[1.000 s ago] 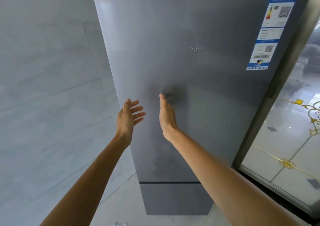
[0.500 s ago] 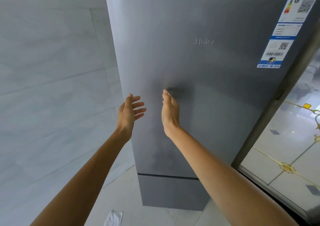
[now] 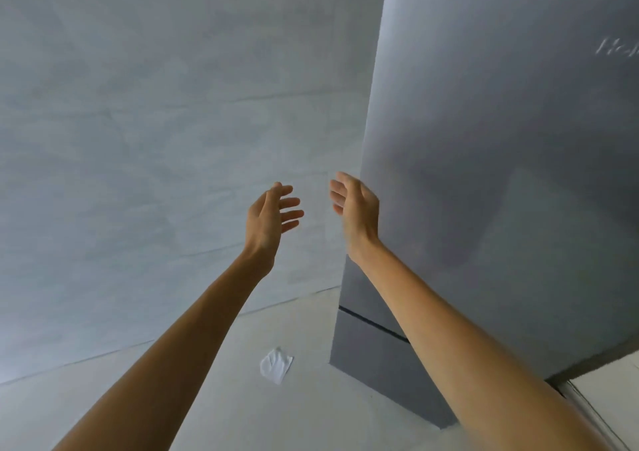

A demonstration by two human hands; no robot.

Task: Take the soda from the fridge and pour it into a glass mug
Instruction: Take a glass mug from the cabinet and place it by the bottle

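A tall grey fridge (image 3: 501, 139) fills the right half of the view, its door closed, with a dark seam low down above a lower door. My right hand (image 3: 352, 208) is raised at the fridge's left edge, fingers loosely bent, holding nothing; whether it touches the edge I cannot tell. My left hand (image 3: 273, 215) hovers in the air a little to the left, fingers relaxed and spread, empty. No soda and no glass mug are in sight.
A pale grey tiled wall (image 3: 155, 139) stands to the left of the fridge. A crumpled white tissue (image 3: 276, 364) lies on the light floor near the fridge's lower left corner.
The view has swung left, so the fridge now sits at the right. My right hand went from the door's front to its left edge. My left hand stays raised beside it.
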